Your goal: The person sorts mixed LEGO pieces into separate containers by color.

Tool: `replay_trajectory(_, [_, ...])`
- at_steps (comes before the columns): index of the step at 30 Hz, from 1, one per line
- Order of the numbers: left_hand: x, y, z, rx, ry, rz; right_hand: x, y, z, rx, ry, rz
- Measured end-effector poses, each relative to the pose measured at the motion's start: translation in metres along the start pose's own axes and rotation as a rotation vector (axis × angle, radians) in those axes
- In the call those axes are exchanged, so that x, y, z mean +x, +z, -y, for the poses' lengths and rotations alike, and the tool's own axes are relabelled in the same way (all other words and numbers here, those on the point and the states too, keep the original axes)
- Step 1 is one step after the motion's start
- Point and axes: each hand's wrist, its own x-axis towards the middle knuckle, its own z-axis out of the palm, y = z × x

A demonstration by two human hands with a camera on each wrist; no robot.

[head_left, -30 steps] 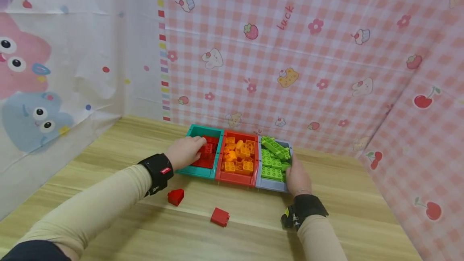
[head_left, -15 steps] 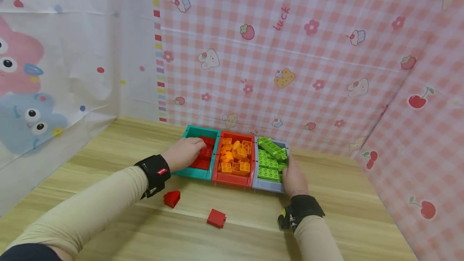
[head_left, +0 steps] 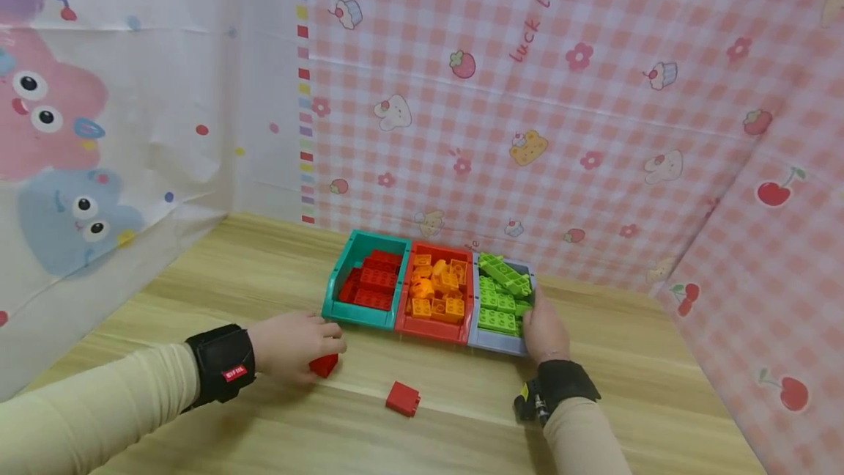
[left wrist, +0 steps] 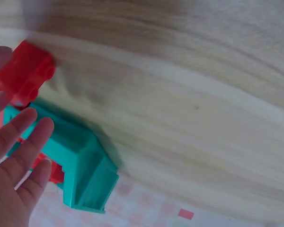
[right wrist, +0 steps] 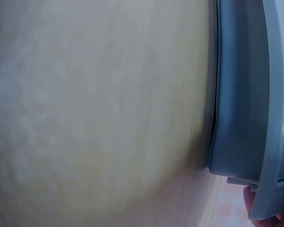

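My left hand (head_left: 297, 347) is low over the table at a small red toy brick (head_left: 324, 365), in front of the teal bin (head_left: 359, 318). In the left wrist view, the thumb and index finger are on either side of that red brick (left wrist: 24, 71), and the other fingers are spread. Several red bricks (head_left: 376, 286) lie inside the teal bin. My right hand (head_left: 546, 325) grips the outer side of the grey-blue bin (head_left: 497, 341), which holds green bricks (head_left: 497, 306). In the right wrist view, fingertips (right wrist: 258, 221) show at the bin's far corner.
Between the two bins stands a red bin (head_left: 431, 328) with orange bricks (head_left: 437, 288), joined side by side with them. Another red brick (head_left: 403, 399) lies on the wooden table (head_left: 461, 431) nearer the person. A checked pink cloth (head_left: 488, 116) hangs behind.
My left hand has left the teal bin and moved down towards the person, to the red brick on the table. The right hand stays on the grey-blue bin.
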Motion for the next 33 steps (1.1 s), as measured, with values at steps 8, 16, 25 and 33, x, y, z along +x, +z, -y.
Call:
replay_trajectory(8, [0.021, -0.006, 0.025, 0.038, 0.136, -0.247, 0.0, -0.002, -0.001, 0.006, 0.003, 0.004])
replay_trajectory(16, [0.074, -0.011, 0.088, 0.306, -0.295, -0.328, -0.003, 0.003, 0.0, -0.001, 0.016, -0.007])
replay_trajectory(25, [0.105, 0.007, 0.102, 0.363, -0.426, -0.179, -0.006, 0.005, 0.005, 0.025, 0.024, 0.006])
replay_trajectory(33, [0.11, 0.011, 0.106, 0.137, -0.481, -0.091, -0.002, 0.0, -0.001, 0.016, 0.02, -0.019])
